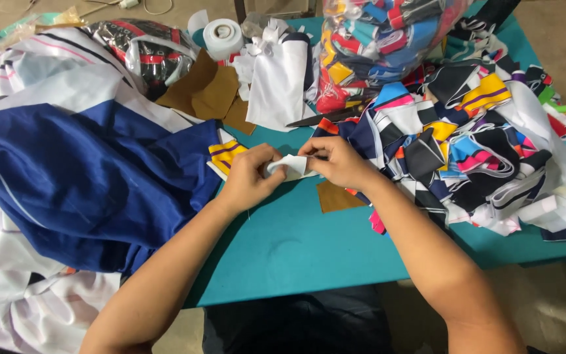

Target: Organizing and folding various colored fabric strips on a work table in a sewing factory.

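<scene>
Desk: teal desk (309,249), bare at its near edge.
Hands: left hand (251,176) and right hand (337,161), each grip pinched shut on a small white fabric piece (291,167) mid-desk.
Risk: it could slip among the colourful scraps (466,144).
Far: scissors (325,117), tape roll (223,38).

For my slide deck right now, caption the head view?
Both hands pinch a small white fabric piece over a teal table piled with colourful fabric scraps.

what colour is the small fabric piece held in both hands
White, seen in the head view: the small fabric piece.
</scene>
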